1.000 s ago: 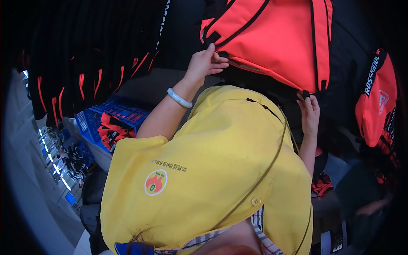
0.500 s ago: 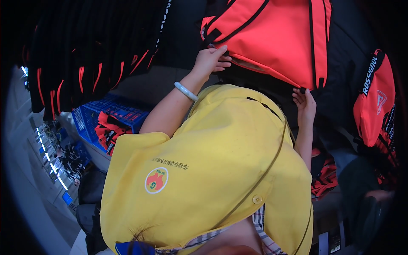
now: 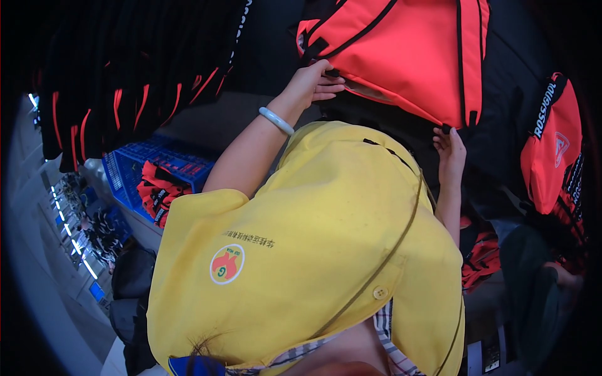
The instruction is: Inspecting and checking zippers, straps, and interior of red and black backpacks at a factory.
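Note:
A bright red backpack with black straps and black edging lies in front of me, its lower edge toward my body. My left hand grips the lower left corner between thumb and fingers, the other fingers stretched out beneath the edge. At the lower right corner, my right hand pinches a small black tab by the end of a strap. Between the hands, the lower edge hangs a little slack and shows a strip of greyish lining. The top of the backpack runs out of view.
Several black pieces with red strips hang in a row on the left. Below them, a blue plastic crate holds red and black fabric. To the right lie a red bag and a red-black bundle. Another person's hand shows there.
My left hand has shifted slightly at the backpack's corner, its fingers a little straighter. The right hand keeps its pinch, and the backpack has barely moved.

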Action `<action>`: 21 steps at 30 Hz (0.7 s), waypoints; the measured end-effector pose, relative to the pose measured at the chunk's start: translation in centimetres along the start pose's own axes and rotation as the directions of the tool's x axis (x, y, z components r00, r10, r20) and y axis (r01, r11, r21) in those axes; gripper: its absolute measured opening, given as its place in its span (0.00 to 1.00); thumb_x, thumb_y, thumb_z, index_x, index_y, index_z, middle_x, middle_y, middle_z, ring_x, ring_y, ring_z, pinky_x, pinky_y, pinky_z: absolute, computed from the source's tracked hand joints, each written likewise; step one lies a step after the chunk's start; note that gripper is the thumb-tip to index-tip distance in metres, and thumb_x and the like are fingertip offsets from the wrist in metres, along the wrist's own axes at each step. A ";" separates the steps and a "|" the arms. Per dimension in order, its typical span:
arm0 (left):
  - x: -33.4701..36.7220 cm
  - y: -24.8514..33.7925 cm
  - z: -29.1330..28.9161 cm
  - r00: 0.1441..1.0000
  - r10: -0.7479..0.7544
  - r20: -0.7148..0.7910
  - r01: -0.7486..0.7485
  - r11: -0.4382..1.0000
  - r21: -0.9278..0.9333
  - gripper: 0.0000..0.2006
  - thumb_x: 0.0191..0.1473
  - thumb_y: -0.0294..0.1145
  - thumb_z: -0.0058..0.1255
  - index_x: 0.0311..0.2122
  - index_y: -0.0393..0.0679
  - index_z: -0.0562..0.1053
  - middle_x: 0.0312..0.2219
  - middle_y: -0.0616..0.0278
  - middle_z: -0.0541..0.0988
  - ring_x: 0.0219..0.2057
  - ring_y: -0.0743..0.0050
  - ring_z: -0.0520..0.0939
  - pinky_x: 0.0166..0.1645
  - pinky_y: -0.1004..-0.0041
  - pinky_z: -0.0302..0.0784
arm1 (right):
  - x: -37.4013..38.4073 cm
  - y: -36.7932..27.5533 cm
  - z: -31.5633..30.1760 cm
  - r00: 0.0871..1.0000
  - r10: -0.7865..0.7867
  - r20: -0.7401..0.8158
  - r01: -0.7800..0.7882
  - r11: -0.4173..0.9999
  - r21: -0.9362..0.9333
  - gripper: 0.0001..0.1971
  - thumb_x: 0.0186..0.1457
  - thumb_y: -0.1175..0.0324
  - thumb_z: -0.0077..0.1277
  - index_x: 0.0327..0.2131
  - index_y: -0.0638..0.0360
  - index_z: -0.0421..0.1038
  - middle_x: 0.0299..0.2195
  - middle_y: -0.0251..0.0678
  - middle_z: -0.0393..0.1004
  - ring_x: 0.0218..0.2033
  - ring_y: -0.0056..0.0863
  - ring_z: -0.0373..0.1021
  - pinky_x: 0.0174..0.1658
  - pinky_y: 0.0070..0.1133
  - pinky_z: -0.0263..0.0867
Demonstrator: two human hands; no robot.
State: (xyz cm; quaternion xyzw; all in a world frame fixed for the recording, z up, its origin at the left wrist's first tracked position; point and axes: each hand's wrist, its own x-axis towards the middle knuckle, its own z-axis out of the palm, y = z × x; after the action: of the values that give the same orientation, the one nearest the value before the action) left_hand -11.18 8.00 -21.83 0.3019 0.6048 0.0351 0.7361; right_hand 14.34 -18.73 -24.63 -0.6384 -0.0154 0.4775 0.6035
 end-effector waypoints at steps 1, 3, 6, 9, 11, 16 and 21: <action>0.5 -0.3 0.0 1.000 -0.025 -0.007 0.025 1.000 -0.016 0.12 0.53 0.35 0.42 0.37 0.38 0.70 0.38 0.53 0.80 0.37 0.66 0.83 0.42 0.70 0.78 | 0.0 0.0 0.0 1.000 0.001 0.002 -0.001 1.000 -0.002 0.14 0.61 0.59 0.45 0.38 0.59 0.73 0.35 0.38 0.78 0.32 0.20 0.71 0.40 0.19 0.65; 0.7 -0.9 0.0 0.999 -0.050 -0.015 0.049 0.998 -0.032 0.11 0.53 0.32 0.41 0.37 0.37 0.70 0.38 0.53 0.80 0.38 0.66 0.83 0.43 0.70 0.78 | -0.1 -0.1 0.1 1.000 0.004 0.001 -0.004 1.000 0.010 0.13 0.61 0.59 0.45 0.38 0.58 0.73 0.35 0.38 0.78 0.31 0.19 0.71 0.39 0.19 0.65; 0.3 -1.5 -0.2 0.999 0.050 -0.009 -0.050 0.997 -0.053 0.08 0.51 0.26 0.37 0.31 0.37 0.69 0.35 0.55 0.80 0.36 0.67 0.83 0.40 0.72 0.80 | 0.0 0.1 -0.2 1.000 -0.001 0.012 0.001 1.000 -0.015 0.14 0.62 0.58 0.44 0.40 0.57 0.72 0.37 0.38 0.77 0.34 0.22 0.71 0.41 0.21 0.64; -0.6 -1.5 -1.5 0.990 0.112 0.085 -0.108 0.993 -0.056 0.09 0.50 0.25 0.35 0.31 0.37 0.70 0.35 0.54 0.81 0.37 0.66 0.83 0.41 0.70 0.79 | 0.1 0.4 -0.8 0.998 -0.017 0.054 0.014 0.999 0.044 0.18 0.63 0.54 0.39 0.41 0.57 0.72 0.40 0.40 0.76 0.35 0.24 0.70 0.43 0.22 0.63; -0.8 -1.3 -1.7 0.980 0.140 0.141 -0.128 0.988 -0.090 0.14 0.56 0.32 0.37 0.42 0.35 0.71 0.39 0.53 0.80 0.40 0.62 0.82 0.44 0.70 0.77 | -0.1 0.4 -1.0 0.998 -0.018 0.058 0.013 0.996 0.088 0.21 0.64 0.52 0.35 0.41 0.58 0.71 0.40 0.42 0.76 0.35 0.24 0.70 0.43 0.22 0.63; -0.6 -1.5 -0.5 0.966 0.245 0.079 -0.250 0.966 0.065 0.23 0.55 0.51 0.51 0.42 0.38 0.73 0.35 0.59 0.81 0.36 0.70 0.83 0.39 0.74 0.77 | -0.7 -0.1 0.4 0.999 0.037 0.039 -0.043 0.989 0.140 0.29 0.65 0.45 0.24 0.40 0.59 0.70 0.40 0.44 0.76 0.36 0.25 0.70 0.44 0.22 0.61; -1.6 -1.4 -0.9 0.931 0.365 0.017 -0.361 0.910 0.205 0.15 0.58 0.41 0.49 0.40 0.38 0.75 0.34 0.59 0.81 0.36 0.75 0.82 0.40 0.79 0.74 | -0.5 -0.1 1.5 0.999 0.048 -0.002 -0.047 0.998 0.027 0.23 0.63 0.47 0.37 0.36 0.58 0.71 0.34 0.37 0.77 0.31 0.20 0.71 0.37 0.18 0.63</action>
State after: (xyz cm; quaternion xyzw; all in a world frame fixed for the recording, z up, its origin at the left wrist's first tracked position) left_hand -12.83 6.53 -21.16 0.4826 0.5463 0.1121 0.6754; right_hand 13.17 -17.85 -23.99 -0.6309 0.0070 0.4910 0.6007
